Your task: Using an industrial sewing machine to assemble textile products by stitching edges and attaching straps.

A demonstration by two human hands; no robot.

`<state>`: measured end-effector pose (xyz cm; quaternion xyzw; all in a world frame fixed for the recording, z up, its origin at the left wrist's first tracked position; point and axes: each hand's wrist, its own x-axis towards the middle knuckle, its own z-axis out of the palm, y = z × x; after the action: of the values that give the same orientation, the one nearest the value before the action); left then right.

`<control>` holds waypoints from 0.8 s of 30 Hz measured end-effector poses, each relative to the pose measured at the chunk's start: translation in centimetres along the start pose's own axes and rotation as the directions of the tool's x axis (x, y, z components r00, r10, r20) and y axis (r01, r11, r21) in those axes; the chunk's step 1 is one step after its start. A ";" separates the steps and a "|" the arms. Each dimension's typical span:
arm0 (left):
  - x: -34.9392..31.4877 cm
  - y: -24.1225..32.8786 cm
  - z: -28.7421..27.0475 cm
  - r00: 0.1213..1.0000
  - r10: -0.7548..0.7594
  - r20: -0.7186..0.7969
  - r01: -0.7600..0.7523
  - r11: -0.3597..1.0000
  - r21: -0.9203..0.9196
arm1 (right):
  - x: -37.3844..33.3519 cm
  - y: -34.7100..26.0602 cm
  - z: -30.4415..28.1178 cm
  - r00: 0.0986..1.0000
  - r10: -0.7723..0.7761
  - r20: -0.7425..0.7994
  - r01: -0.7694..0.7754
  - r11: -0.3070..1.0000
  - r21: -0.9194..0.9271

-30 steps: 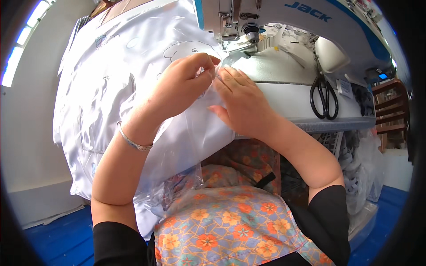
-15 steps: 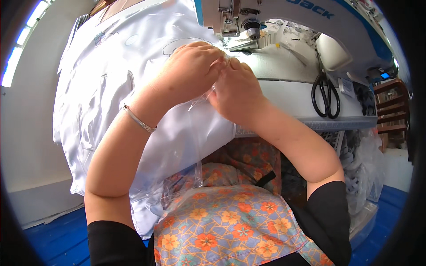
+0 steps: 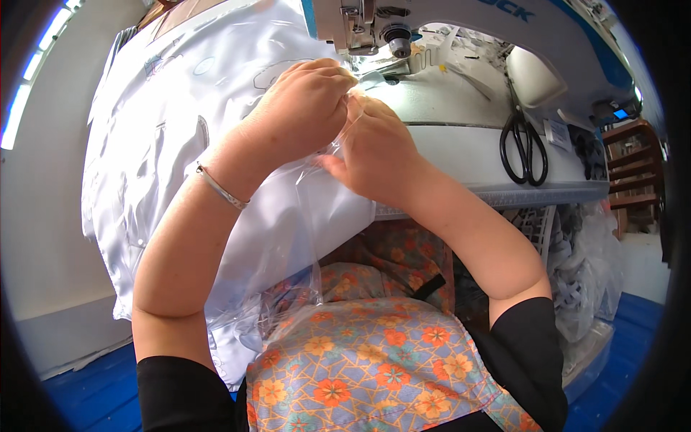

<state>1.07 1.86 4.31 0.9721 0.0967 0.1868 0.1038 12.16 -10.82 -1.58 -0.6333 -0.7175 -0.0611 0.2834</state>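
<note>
Side by side in front of the sewing machine's needle area (image 3: 362,45), my two hands almost touch at the fingertips. My left hand (image 3: 306,111) has its fingers curled down and closed on clear plastic film (image 3: 308,237), which hangs from between the hands toward my lap. My right hand (image 3: 381,147) pinches the same film with its fingers, its thumb sticking out to the left. Beneath my left hand and forearm spreads white satin fabric (image 3: 155,173) with thin outline drawings on it. The fingertips are partly hidden behind the hands.
The white and blue sewing machine (image 3: 461,29) rises over the far side. Black-handled scissors (image 3: 524,147) lie on the right of the table, with tweezers (image 3: 468,81) farther back. A ruler strip runs along the table's front edge (image 3: 489,194). Plastic bags (image 3: 583,266) hang below right.
The whole view has shifted slightly. My right thumb has moved apart from its fingers and more film shows between my hands. Both hands stay close to the needle area.
</note>
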 end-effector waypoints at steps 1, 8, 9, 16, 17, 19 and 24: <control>0.0 0.1 0.2 1.000 -0.001 0.002 0.001 1.000 -0.002 | 0.3 -0.1 0.2 0.999 0.005 0.038 -0.006 1.000 0.024; 0.0 0.2 0.5 0.998 -0.016 0.060 0.015 1.000 0.022 | 1.3 -0.7 1.0 0.995 -0.064 -0.073 0.074 0.986 0.152; -0.1 0.2 0.6 0.999 -0.011 0.049 0.010 1.000 0.028 | 1.2 -0.8 1.0 0.995 -0.062 -0.082 0.072 0.989 0.127; -0.5 0.4 0.7 0.992 -0.124 0.018 0.125 0.990 -0.066 | 0.9 -1.0 0.9 0.998 0.054 0.015 -0.054 0.998 0.011; -0.5 0.3 0.6 0.994 -0.105 0.019 0.106 0.993 -0.046 | 0.9 -0.9 0.9 0.996 0.068 0.055 -0.070 0.997 0.032; -0.5 0.2 0.6 0.996 -0.086 0.020 0.087 0.996 -0.027 | 0.8 -1.0 1.2 0.993 0.073 -0.089 -0.075 0.997 -0.019; 0.0 -0.3 1.1 1.000 0.005 -0.013 -0.004 0.999 0.039 | 0.7 -0.9 1.6 0.987 0.124 -0.101 -0.130 0.990 -0.052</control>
<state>1.41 1.97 3.25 0.9730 0.0989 0.1913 0.0837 10.78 -9.67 -2.31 -0.6821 -0.6588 -0.0950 0.3028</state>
